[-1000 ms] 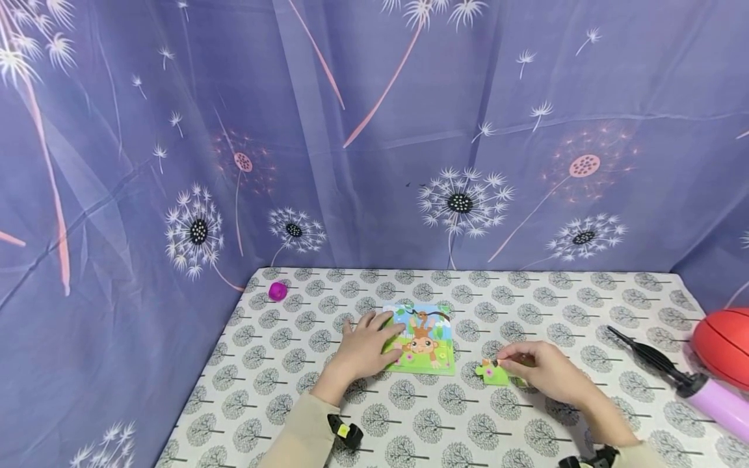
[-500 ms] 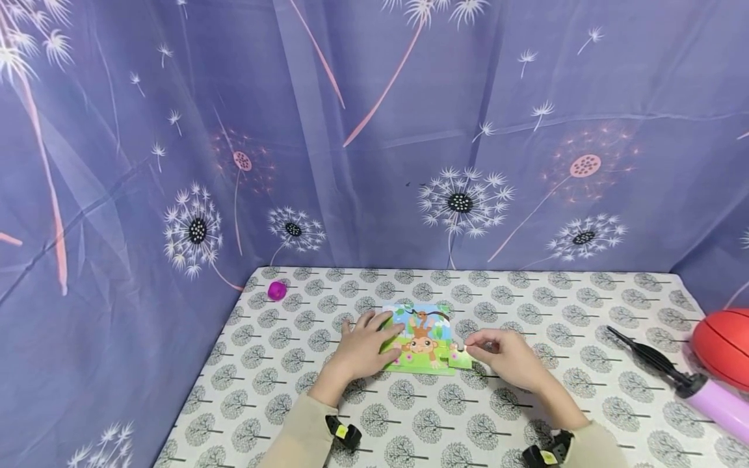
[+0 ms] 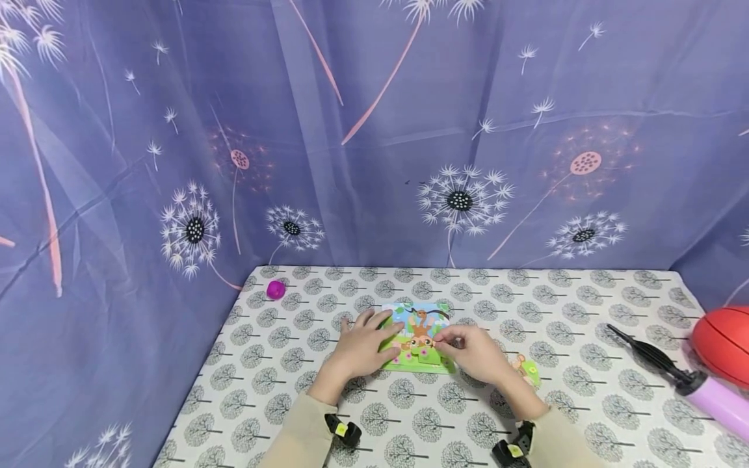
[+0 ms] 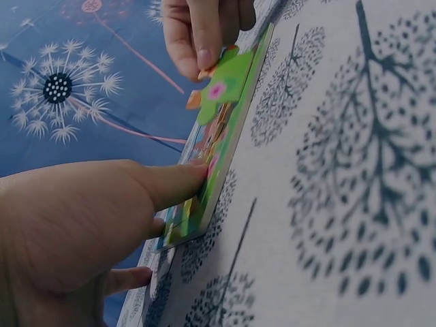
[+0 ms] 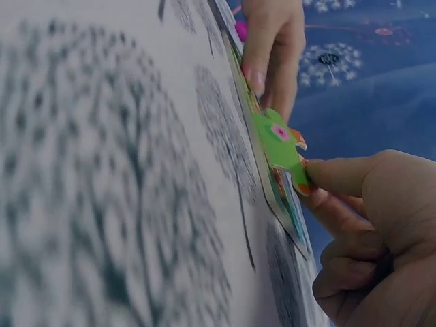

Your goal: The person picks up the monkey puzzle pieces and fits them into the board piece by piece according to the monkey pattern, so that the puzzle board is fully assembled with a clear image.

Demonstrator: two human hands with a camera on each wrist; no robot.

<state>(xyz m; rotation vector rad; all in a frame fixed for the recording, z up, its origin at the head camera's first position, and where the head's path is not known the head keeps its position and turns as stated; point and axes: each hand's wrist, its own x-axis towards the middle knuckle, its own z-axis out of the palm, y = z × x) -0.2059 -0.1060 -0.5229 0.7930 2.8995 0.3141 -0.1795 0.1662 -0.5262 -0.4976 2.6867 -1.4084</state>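
Observation:
My left hand (image 3: 359,350) rests with spread fingers on the left side of a small square puzzle board (image 3: 417,369), which carries a cartoon monkey picture. In the left wrist view its thumb (image 4: 178,185) presses the board's surface near the edge. My right hand (image 3: 475,356) pinches a green puzzle piece (image 5: 276,144) with a pink flower between thumb and forefinger. That piece is tilted close over the lower right of the board, overlapping the monkey's face in the head view. Another puzzle piece (image 3: 530,372), green with a yellow flower, lies on the cloth beside the right wrist.
A small purple object (image 3: 276,290) sits at the table's far left corner. To the right lie a hand pump (image 3: 716,403) with a black nozzle and a red ball (image 3: 724,343) with dark lines. A purple dandelion curtain (image 3: 374,195) hangs behind the tree-patterned tablecloth (image 3: 439,429).
My right hand has carried the green puzzle piece leftward from the cloth to over the board. The other piece, partly hidden under that hand before, now shows. The left hand stays put.

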